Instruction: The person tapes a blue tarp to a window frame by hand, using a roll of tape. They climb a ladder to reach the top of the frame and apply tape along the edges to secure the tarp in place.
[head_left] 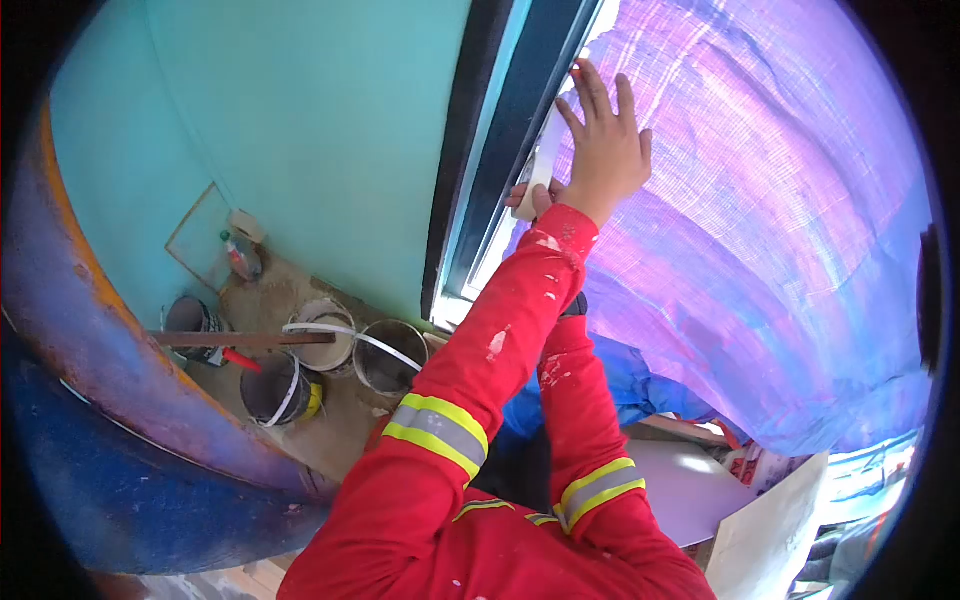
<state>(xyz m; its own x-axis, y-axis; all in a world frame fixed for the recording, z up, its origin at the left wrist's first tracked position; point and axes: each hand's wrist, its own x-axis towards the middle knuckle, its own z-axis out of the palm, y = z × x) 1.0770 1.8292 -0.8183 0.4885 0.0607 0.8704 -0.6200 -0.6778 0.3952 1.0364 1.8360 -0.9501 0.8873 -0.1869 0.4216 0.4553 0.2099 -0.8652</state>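
My left hand is raised with its fingers spread, its fingertips at the edge of a thin bluish-purple sheet beside the dark door or window frame. Lower down, partly hidden behind my left forearm, my right hand pinches a pale strip that looks like tape. The strip runs upward along the frame toward my left hand's fingers. My arms cross, the left in front. Both red sleeves carry reflective bands and white paint specks, and a dark band shows at my right wrist.
Left of the frame is a turquoise wall. Several buckets stand on the dirty floor below, with a wooden bar above them and a plastic bottle behind. A curved blue-purple surface borders the left. Boards lean at lower right.
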